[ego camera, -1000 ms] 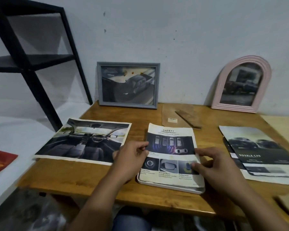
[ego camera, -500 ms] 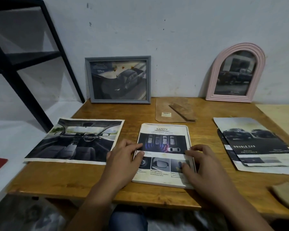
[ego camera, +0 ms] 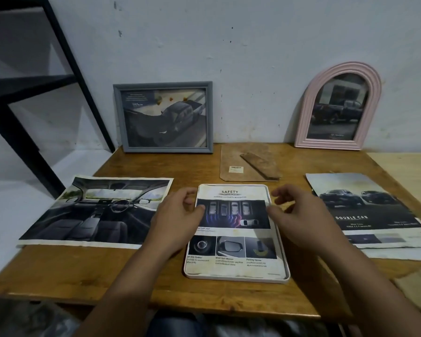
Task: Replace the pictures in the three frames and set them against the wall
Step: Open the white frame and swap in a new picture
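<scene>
A white frame (ego camera: 286, 273) lies flat on the wooden table (ego camera: 83, 271) with a "Safety" picture (ego camera: 233, 242) laid inside it. My left hand (ego camera: 175, 222) rests at the picture's left edge, thumb on the paper. My right hand (ego camera: 299, 215) hovers by the right edge with fingers spread, thumb near the paper. A grey frame (ego camera: 163, 116) and a pink arched frame (ego camera: 338, 105), both with truck pictures, lean against the wall. A brown backing board (ego camera: 248, 164) with its stand lies behind the white frame.
A car-interior print (ego camera: 95, 212) lies at the left of the table. A "Double Cab" print (ego camera: 365, 207) on other sheets lies at the right. A black metal shelf (ego camera: 34, 76) stands at the left by the wall.
The picture has settled inside the white frame. Both hands have slid up along its sides towards the top, and the right hand has lifted off the paper.
</scene>
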